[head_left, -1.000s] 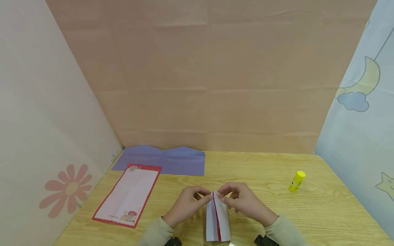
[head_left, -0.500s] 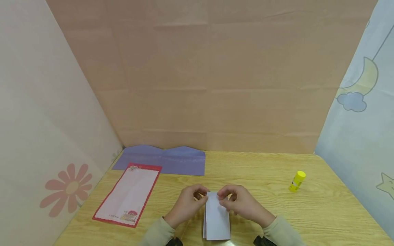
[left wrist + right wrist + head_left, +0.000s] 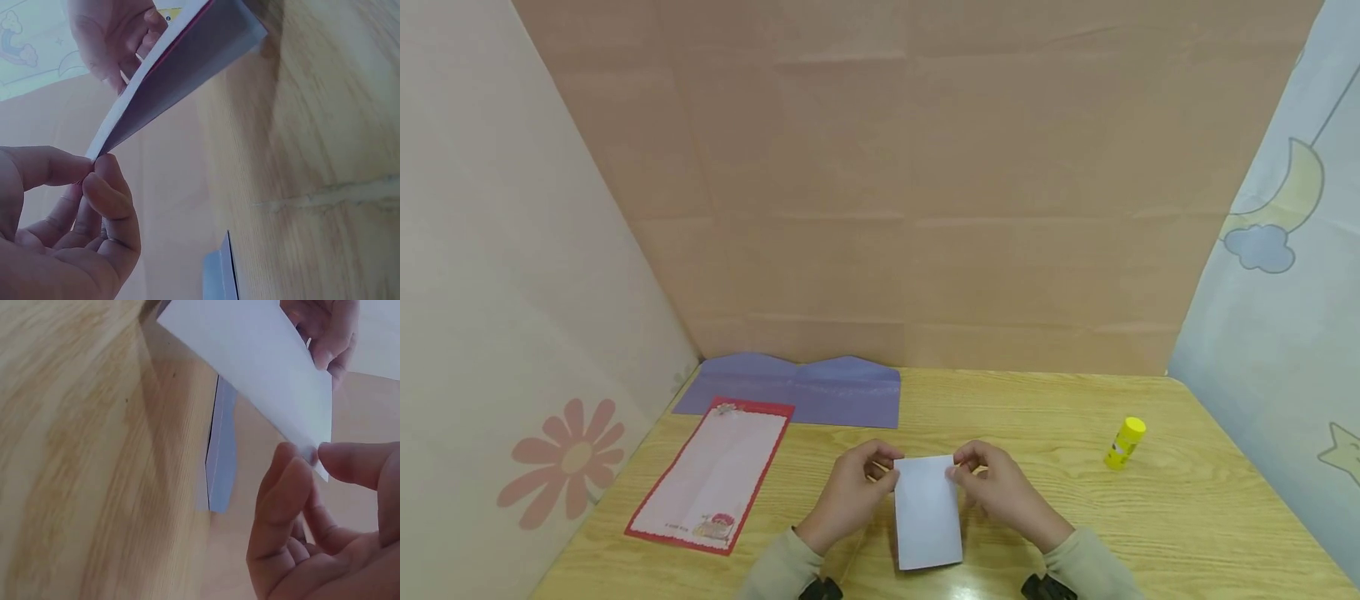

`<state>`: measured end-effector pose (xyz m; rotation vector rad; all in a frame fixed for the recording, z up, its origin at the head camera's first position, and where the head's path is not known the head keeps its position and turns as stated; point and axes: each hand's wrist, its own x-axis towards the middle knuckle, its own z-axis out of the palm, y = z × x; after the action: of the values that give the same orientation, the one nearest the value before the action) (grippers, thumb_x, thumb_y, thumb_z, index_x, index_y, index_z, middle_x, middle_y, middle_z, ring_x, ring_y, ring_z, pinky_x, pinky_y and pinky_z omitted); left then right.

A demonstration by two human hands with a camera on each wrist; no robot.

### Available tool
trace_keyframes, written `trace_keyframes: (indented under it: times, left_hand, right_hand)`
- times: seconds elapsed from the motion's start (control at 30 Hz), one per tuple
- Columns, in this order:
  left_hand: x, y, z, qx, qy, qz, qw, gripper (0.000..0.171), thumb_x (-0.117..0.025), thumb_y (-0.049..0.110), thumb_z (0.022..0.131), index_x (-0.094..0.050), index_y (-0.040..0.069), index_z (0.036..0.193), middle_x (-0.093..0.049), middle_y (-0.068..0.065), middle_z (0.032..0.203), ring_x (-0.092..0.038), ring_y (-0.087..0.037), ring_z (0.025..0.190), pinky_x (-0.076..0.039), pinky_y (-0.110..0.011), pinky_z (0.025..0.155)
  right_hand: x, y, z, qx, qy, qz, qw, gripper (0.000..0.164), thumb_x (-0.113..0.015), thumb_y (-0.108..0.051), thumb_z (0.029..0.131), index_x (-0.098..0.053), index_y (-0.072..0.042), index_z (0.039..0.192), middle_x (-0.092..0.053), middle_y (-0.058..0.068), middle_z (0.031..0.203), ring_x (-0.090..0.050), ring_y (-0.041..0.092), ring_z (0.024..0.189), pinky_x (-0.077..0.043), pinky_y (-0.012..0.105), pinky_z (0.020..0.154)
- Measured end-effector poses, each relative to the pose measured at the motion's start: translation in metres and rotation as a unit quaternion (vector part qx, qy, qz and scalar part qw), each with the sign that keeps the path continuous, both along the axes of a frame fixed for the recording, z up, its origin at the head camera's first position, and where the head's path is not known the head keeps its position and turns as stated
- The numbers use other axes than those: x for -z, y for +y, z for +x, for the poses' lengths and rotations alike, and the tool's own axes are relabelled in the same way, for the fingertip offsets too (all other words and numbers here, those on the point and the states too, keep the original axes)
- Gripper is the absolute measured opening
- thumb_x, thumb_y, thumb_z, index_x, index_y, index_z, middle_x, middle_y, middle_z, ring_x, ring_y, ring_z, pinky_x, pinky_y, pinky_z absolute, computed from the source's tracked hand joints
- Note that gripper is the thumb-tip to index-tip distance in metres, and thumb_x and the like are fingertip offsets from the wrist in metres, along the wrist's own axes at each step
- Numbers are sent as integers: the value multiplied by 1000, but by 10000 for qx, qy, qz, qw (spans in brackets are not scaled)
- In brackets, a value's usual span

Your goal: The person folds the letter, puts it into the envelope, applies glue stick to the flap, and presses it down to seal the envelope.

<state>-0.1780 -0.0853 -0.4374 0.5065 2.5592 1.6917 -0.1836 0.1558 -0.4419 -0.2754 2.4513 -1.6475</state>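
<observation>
Left hand (image 3: 853, 492): pinched the paper's upper left corner between thumb and forefinger, other fingers curled beneath; wrist angled inward.
Right hand (image 3: 1003, 492): mirrored that pose, thumb and forefinger pinching the upper right corner.
Arms: came in from the near edge in beige sleeves (image 3: 1093, 565), converging on the paper, a dark strap (image 3: 822, 589) below each wrist.
Paper (image 3: 928, 517): hung between both hands, over the near middle of the worktop (image 3: 1037, 408), folded, white side showing, a thin red edge visible between its layers from the left wrist.
Long axis: ran away from the person, almost straight; the pinched short edge pointed to the backdrop (image 3: 880, 183) and sat higher, the other end sloping down toward the person. Whether that end touched the worktop could not be told.
Sheet (image 3: 707, 483): lay to the left, red-bordered, slanted, overlapping the purple paper (image 3: 846, 400).
Purple paper: lay along the far left edge.
Glue stick (image 3: 1124, 443): yellow, well apart on the right.
</observation>
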Motion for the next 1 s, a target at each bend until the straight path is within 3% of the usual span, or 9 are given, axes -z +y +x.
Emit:
trace_keyframes:
  times: [0.27, 0.57, 1.0]
  left_hand:
    - [-1, 0, 0, 69, -219, 385, 9990, 11, -64, 19, 99, -68, 10, 103, -65, -4, 91, -65, -24, 75, -52, -27, 62]
    - [3, -1, -3, 198, -100, 1, 9998, 18, -62, 26, 100, -72, 12, 103, -67, 0, 90, -64, -31, 76, -49, -27, 60]
    - [4, -3, -3, 236, -69, -30, 9997, 16, -60, 23, 101, -71, 12, 101, -66, 0, 91, -64, -33, 79, -52, -28, 64]
  right_hand:
    - [-1, 0, -1, -147, 111, -196, 9996, 19, -61, -18, 101, -61, 0, 103, -60, 8, 90, -59, 21, 58, -45, 29, 44]
    - [-4, 0, 0, -322, 172, -195, 9991, 19, -61, -20, 101, -59, -1, 98, -59, 10, 90, -60, 22, 61, -47, 29, 45]
    - [-5, 2, 1, -541, 345, -242, 9976, 20, -63, -20, 100, -63, 1, 99, -62, 10, 82, -57, 18, 58, -48, 29, 47]
